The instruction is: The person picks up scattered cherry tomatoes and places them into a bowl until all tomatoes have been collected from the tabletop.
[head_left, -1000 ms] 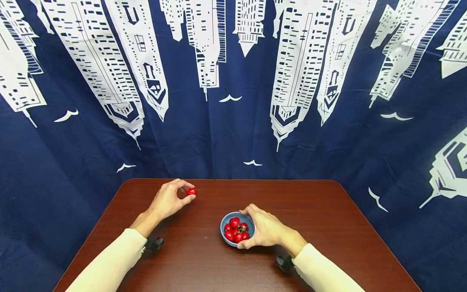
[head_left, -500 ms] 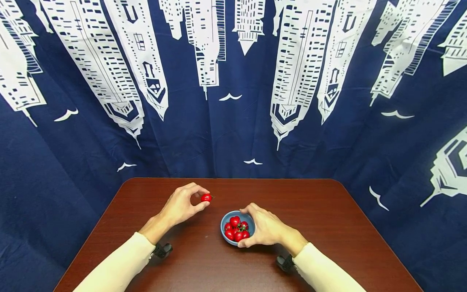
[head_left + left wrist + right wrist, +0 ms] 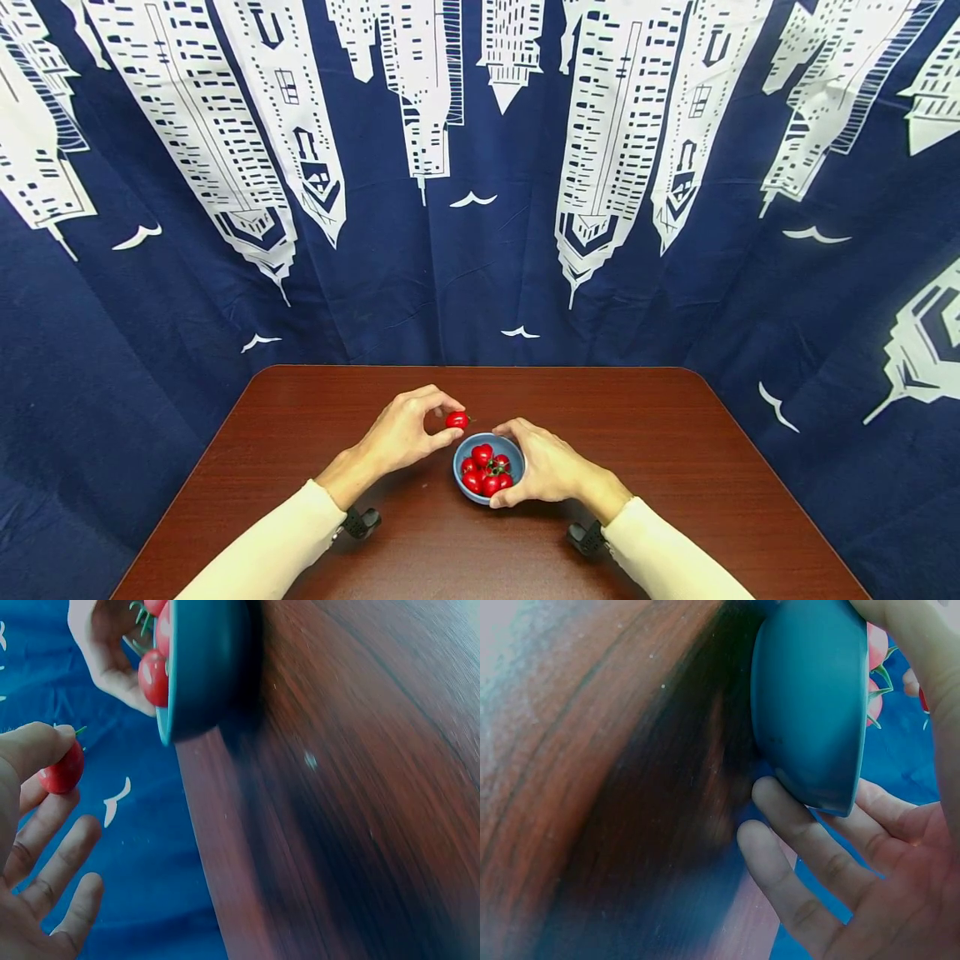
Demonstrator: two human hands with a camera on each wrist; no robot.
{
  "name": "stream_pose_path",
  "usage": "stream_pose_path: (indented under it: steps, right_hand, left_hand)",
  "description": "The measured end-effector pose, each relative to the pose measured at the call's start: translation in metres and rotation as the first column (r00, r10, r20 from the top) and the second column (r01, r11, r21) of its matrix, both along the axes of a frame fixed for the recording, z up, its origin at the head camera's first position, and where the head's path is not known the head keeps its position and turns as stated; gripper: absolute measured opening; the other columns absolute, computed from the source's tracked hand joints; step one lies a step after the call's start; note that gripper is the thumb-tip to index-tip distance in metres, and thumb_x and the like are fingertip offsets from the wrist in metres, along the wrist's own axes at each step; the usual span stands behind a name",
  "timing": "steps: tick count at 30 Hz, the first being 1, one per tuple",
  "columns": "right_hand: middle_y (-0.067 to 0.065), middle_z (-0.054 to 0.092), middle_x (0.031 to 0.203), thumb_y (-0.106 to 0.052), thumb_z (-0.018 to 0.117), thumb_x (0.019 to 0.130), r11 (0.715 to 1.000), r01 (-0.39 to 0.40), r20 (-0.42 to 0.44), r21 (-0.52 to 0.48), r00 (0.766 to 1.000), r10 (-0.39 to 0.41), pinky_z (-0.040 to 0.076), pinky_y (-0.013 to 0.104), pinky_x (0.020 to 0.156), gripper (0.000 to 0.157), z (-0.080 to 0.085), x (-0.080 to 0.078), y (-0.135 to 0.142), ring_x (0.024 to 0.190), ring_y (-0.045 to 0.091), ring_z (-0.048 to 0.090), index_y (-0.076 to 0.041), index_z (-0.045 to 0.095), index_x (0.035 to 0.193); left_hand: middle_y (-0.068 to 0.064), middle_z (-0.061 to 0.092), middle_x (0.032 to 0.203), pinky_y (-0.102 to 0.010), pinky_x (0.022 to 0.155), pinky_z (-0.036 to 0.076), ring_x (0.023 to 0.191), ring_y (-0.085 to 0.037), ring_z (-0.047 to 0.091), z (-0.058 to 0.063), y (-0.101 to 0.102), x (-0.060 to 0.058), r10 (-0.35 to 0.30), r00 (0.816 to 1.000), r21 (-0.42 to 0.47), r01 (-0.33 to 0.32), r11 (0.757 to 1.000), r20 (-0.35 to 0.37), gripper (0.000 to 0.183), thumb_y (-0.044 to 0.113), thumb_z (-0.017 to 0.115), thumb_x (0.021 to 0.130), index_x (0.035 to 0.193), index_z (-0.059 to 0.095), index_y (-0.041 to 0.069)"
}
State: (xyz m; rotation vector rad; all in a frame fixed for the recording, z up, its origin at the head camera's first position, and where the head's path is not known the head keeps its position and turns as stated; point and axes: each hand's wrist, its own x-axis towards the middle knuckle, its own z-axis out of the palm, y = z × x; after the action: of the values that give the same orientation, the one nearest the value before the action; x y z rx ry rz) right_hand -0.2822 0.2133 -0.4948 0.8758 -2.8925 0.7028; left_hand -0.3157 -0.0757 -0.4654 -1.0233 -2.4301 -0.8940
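Observation:
My left hand (image 3: pixel 405 431) pinches a red cherry tomato (image 3: pixel 457 420) with a green stem between thumb and fingers. It hovers above the table, just beyond the upper left rim of a small blue bowl (image 3: pixel 513 452). Several more cherry tomatoes (image 3: pixel 482 456) lie inside the bowl. From the right side, my right hand (image 3: pixel 551 468) grips the bowl, thumb at the near rim and fingers at the far rim. In the left wrist view the pinched tomato (image 3: pixel 64 769) is apart from the bowl (image 3: pixel 210 675). The right wrist view shows two fingers spread below the bowl wall (image 3: pixel 810 705).
The bowl stands on a brown wooden table (image 3: pixel 600 400) with rounded far corners. Behind it hangs a dark blue cloth (image 3: pixel 495 275) printed with white buildings and birds. Each wrist wears a small black camera (image 3: pixel 362 523).
The left hand has carried the pinched tomato rightward and slightly nearer, from the far left part of the table to beside the bowl. The right hand and bowl have stayed put.

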Motion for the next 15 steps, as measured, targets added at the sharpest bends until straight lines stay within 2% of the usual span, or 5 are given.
stream_pose_path:
  steps: [6, 15]
  right_hand:
    - [-0.011, 0.065, 0.133, -0.075, 0.091, 0.064, 1.0, -0.015, -0.003, -0.008, 1.0, 0.015, 0.058, 0.034, 0.098, 0.101, -0.001, -0.001, -0.001, 0.111, 0.006, 0.065, -0.019, 0.058, 0.142]
    - [-0.01, 0.065, 0.132, -0.076, 0.09, 0.064, 1.0, -0.011, -0.009, 0.011, 1.0, 0.011, 0.058, 0.033, 0.097, 0.101, 0.0, -0.002, 0.0, 0.11, 0.006, 0.065, -0.019, 0.058, 0.14]
  left_hand:
    - [0.009, 0.074, 0.101, -0.033, 0.083, 0.061, 0.091, -0.008, 0.069, -0.001, 0.012, 0.002, -0.023, 1.0, -0.009, 0.023, 1.0, 0.002, 0.029, 0.03, 0.091, 0.087, 0.113, 0.079, 0.024]
    - [0.01, 0.073, 0.101, -0.027, 0.082, 0.06, 0.09, -0.006, 0.069, 0.0, 0.03, 0.001, -0.066, 0.998, -0.03, 0.066, 0.997, 0.022, 0.03, 0.031, 0.09, 0.088, 0.115, 0.079, 0.025]
